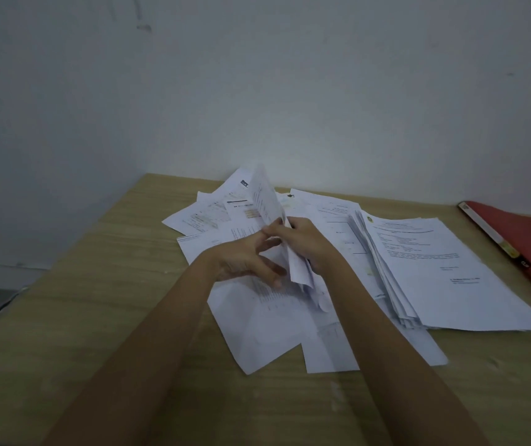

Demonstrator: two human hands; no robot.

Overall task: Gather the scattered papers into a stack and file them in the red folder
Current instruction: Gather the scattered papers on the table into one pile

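The grip is clamped on paper: the right hand (306, 246) curls round a few held sheets (265, 201) that stand nearly upright, and the left hand (244, 259) pinches the same sheets from the other side, thumb below and fingers above, as far as the dim view shows. Both hands hover over the middle of the mess.

Just right of them lies a thick stack (434, 268), roughly squared but fanned along its left edge, so I judge the gathering well under way. What is left: loose papers (257, 329) spread under and in front of the hands, and more (199, 217) fanned toward the far left. The red folder (521, 246) lies closed at the far right of the table (96, 317), just beside the stack and apart from it; filing has not begun.

One stack corner and the folder's near end sit close to the table's right edge. Bare table lies open to the left and front.
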